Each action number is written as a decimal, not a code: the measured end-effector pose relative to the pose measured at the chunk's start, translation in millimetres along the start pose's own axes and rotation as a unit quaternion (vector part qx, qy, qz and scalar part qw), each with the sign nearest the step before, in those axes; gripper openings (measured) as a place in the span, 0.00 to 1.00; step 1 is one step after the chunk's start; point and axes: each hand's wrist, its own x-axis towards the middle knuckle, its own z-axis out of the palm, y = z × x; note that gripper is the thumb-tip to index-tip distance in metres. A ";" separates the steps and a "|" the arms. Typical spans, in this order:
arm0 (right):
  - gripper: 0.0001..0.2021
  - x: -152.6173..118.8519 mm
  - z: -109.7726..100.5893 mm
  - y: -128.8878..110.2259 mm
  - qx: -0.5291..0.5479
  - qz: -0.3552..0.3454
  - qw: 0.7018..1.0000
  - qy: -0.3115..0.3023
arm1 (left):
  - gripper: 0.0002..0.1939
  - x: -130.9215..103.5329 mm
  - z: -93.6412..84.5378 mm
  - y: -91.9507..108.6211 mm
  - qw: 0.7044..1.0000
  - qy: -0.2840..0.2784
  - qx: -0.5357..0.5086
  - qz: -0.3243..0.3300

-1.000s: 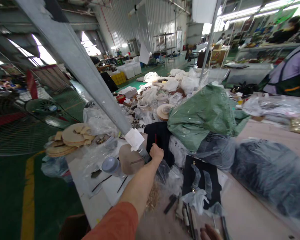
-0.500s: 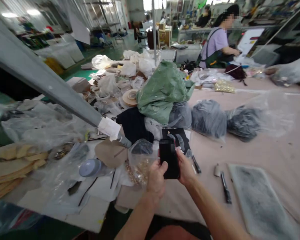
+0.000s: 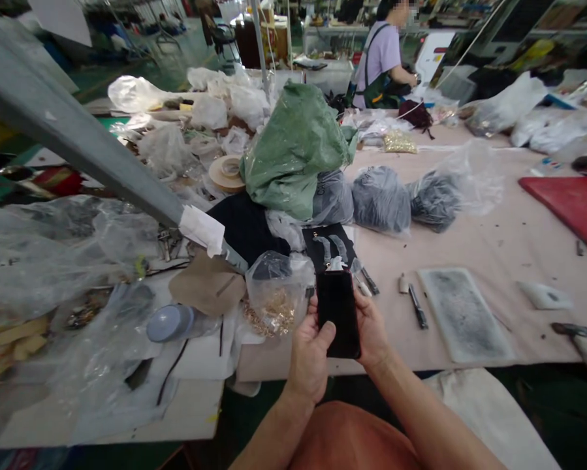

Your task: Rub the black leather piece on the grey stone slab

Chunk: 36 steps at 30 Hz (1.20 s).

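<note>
I see both hands holding a black phone upright just over the near edge of the worktop. My left hand is curled around the phone's lower left side with the thumb lying across the dark screen; my right hand cups its right edge from behind, fingers wrapped closed on it. Just beyond the phone, on the worktop, a clear bag of small gold bits sits to the left, touching a brown piece of leather. Behind the phone lies a black card with pale strips on it. To the right, near the same edge, a grey slab lies flat, with a black pen just beside it. Further back a green plastic sack stands on grey bundles, and a red mat reaches the right edge. A person in a pale purple shirt works at the far side.
</note>
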 end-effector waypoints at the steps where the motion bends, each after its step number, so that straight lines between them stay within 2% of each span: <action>1: 0.19 -1.8 1.0 2.2 0.006 -0.002 1.000 0.002 | 0.25 -2.3 -0.8 1.7 1.000 -0.005 -0.001 -0.001; 7: 0.23 -10.2 2.0 13.6 0.011 -0.009 1.000 -0.013 | 0.25 -13.4 -3.0 10.6 1.000 0.002 0.000 -0.031; 14: 0.25 -19.2 0.0 21.6 -0.031 -0.057 0.997 0.034 | 0.30 -27.6 -0.3 17.4 0.995 0.038 -0.059 -0.069; 20: 0.27 -23.0 3.6 28.1 -0.047 -0.068 0.996 0.030 | 0.27 -34.9 -4.1 15.8 0.994 0.052 -0.075 -0.063; 29: 0.31 -30.9 -4.0 33.5 -0.021 -0.013 1.000 0.011 | 0.28 -44.3 -6.0 8.5 0.994 0.049 -0.081 -0.061; 36: 0.30 -35.4 -4.2 35.6 -0.038 0.000 0.999 0.015 | 0.27 -49.1 -8.8 3.3 0.993 0.054 -0.083 -0.071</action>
